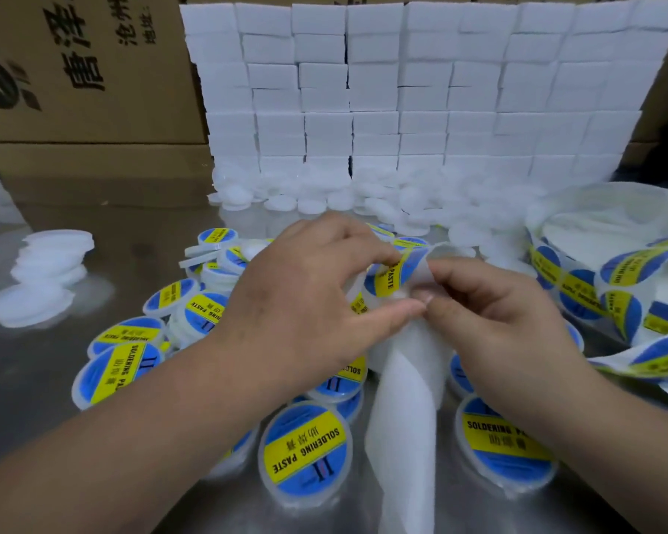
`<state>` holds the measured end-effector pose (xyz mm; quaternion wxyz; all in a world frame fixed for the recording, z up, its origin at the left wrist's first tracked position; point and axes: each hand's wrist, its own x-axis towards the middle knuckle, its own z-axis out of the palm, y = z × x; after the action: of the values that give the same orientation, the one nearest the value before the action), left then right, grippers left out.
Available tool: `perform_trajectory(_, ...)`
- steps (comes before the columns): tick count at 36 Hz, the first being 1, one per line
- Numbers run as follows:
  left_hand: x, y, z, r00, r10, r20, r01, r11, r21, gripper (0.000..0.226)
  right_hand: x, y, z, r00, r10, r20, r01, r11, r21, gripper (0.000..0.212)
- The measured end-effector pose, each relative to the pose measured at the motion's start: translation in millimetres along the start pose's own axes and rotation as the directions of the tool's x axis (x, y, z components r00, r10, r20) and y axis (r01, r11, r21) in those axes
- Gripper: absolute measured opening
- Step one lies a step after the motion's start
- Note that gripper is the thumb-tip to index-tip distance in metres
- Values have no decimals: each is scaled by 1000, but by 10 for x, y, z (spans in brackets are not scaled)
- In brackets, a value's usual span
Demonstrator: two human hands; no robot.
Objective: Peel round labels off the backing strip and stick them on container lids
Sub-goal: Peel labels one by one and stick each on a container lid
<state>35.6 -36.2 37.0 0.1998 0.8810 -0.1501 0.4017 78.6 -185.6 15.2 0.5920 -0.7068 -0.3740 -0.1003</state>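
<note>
Container lids (305, 445) wearing blue-and-yellow labels lie heaped on the steel worktop (132, 217) around your hands. Bare white lids (317, 204) wait in a pile beyond them, so by the look of it the job is well along but not finished. The backing strip (402, 418) rises from the near edge between your wrists. Your left hand (305, 302) has its grip pinched on the edge of a round label (394, 275). Your right hand (498, 325) has its grip closed on the strip just beside it. The label curls partly free, so you are in the peel. The next move likely calls for drawing it clear without creasing, then centring it on a bare lid. Whether a lid sits under your left fingers cannot be told.
</note>
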Motion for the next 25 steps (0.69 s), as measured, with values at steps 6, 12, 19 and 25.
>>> perform_trajectory(6, 40, -39, -17, 968, -237, -81, 219, 959, -181, 5, -11, -10, -14, 999, 34, -10, -33, 999, 22, 26)
perform_trajectory(12, 107, -266, -54, 808, -546, -219, 454, 816, -358, 26, 27, 34, -24, 986, 47, -160, -35, 996, 77, 37)
perform_trajectory(19, 59, -219, -4, 884, -416, -214, 386, 907, -170, 32, 5, -4, -69, 969, -148, -199, 120, 982, -147, 48)
perform_trajectory(25, 16, -171, -14, 944, -238, -229, 244, 970, -1, 31, -9, -52, -31, 996, -6, -88, 0, 998, -59, 31)
